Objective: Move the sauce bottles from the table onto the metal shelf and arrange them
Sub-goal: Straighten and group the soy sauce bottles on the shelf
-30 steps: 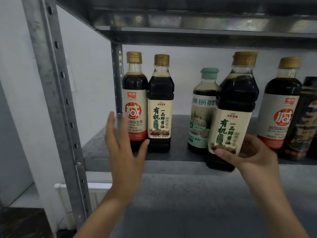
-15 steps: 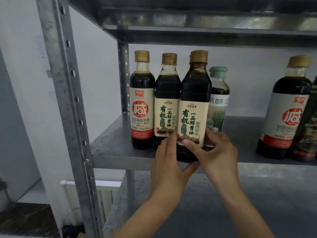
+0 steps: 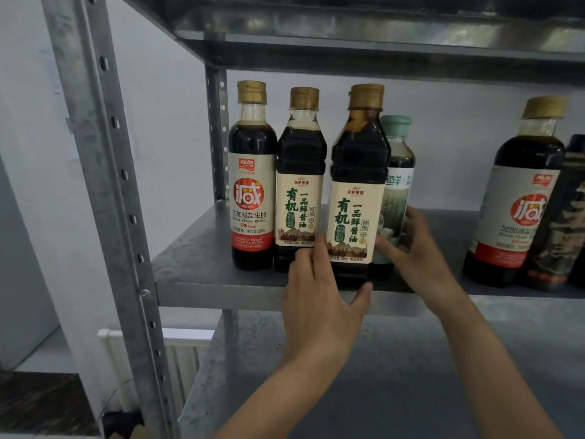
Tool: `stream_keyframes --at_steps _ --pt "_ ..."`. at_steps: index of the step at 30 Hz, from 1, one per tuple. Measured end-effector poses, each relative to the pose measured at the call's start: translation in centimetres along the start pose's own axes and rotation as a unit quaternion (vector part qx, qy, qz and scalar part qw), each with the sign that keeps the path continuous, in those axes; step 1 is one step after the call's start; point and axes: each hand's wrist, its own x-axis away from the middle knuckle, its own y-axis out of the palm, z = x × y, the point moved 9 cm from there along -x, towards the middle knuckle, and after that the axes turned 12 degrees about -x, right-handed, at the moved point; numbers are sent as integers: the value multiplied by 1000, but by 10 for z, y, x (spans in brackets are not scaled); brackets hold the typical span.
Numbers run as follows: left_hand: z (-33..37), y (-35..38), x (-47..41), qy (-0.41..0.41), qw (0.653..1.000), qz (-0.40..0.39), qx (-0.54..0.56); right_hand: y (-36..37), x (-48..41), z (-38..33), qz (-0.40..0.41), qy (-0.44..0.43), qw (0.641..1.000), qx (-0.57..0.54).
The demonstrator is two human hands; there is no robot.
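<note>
The dark plastic sauce bottle with cream label and gold cap (image 3: 356,172) has been brought leftward and stood upright near the front lip of the grey metal shelf (image 3: 196,267); a second ago it was held tilted. The left hand (image 3: 319,299), then spread free, is now curled round its lower left side, and the right hand (image 3: 418,248) is clamped on its right. Just beyond the left fingertips stands a matching cream-labelled bottle (image 3: 300,185). Only squaring up seems left.

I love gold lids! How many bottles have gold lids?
4. Three stand in a row at the left of the shelf: red-label bottle, cream-label bottle, held bottle. One more, the right bottle, stands apart. The far-right bottle's lid is cut off.
</note>
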Motion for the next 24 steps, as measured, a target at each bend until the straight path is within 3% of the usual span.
stream_keyframes --at_steps 7,13,17,24 --pt "3 2 -7 -7 999 -7 -37 -28 2 3 -39 12 999 -23" --pt "0 -6 -8 -25 997 72 -21 -30 8 0 -92 12 994 -64" --pt "-30 -22 -10 -89 986 138 16 -21 6 1 -103 9 992 -70" --pt "-45 -21 -28 -125 989 59 57 -9 1 3 -72 16 996 -44"
